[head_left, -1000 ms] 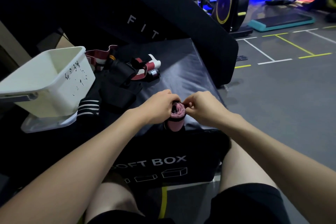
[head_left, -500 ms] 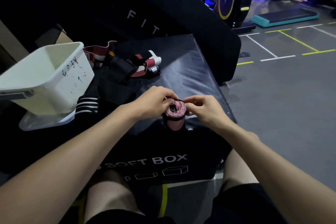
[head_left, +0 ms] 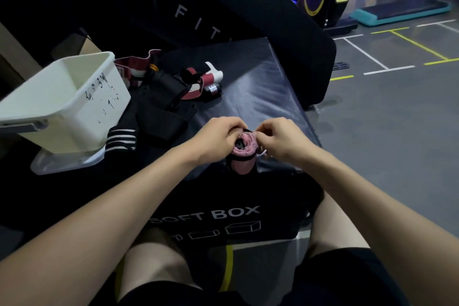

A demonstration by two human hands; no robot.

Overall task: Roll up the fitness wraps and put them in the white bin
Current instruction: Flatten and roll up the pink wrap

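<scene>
Rolling the pink wrap point(head_left: 244, 150) at frame centre.
My left hand point(head_left: 218, 138) and right hand point(head_left: 280, 140) have fingers pinching its coiled end; white bin point(head_left: 74, 109) sits left.

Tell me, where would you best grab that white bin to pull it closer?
Probably by the grey handle under the rim of the white bin, coming from the near left. It juts out from the end wall, giving fingers a ledge, while the side walls are smooth and slope.
</scene>
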